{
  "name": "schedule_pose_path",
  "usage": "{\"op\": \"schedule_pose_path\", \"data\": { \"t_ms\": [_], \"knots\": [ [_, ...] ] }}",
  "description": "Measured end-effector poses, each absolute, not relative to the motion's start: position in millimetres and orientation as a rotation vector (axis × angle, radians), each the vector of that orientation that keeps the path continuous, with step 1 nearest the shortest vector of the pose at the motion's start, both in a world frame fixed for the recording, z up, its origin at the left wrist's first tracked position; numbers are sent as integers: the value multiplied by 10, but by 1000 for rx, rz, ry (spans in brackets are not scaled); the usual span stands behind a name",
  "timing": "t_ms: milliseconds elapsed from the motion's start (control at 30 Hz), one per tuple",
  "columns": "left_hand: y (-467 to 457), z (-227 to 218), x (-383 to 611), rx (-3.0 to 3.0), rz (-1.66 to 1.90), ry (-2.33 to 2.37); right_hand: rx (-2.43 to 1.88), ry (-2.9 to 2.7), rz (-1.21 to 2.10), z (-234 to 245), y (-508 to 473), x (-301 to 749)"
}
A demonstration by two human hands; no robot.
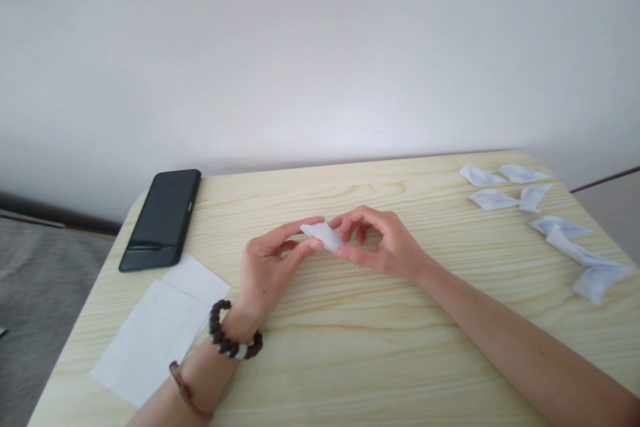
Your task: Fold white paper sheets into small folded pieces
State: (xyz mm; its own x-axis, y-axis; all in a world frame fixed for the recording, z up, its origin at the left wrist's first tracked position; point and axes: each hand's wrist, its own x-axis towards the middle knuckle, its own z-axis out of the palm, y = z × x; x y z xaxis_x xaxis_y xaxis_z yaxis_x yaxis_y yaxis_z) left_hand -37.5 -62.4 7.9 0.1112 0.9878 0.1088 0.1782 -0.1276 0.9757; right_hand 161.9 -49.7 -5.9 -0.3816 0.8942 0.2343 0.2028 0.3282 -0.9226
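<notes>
A small piece of folded white paper (324, 235) is held up between my two hands above the middle of the table. My left hand (273, 260) pinches its left end between thumb and fingers. On the other end, my right hand (383, 240) grips the paper with thumb and fingertips, and the curled fingers hide part of that end. A dark beaded bracelet (227, 345) and a thin brown band (183, 387) circle my left wrist and forearm.
Flat white paper sheets (150, 333) lie at the left, partly under my left forearm. Behind them rests a black phone (161, 219). Several folded white paper pieces (493, 199) are spread along the right side of the wooden table (350, 360). A pale wall (320, 60) stands behind.
</notes>
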Motion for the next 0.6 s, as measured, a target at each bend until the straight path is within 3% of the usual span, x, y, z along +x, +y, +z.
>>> {"op": "schedule_pose_path", "data": {
  "t_ms": [600],
  "knots": [
    [-630, 58, -384, 1559, 1134, 1192, -978, -1823, 1174, -27, -491, 1646]
  ]
}}
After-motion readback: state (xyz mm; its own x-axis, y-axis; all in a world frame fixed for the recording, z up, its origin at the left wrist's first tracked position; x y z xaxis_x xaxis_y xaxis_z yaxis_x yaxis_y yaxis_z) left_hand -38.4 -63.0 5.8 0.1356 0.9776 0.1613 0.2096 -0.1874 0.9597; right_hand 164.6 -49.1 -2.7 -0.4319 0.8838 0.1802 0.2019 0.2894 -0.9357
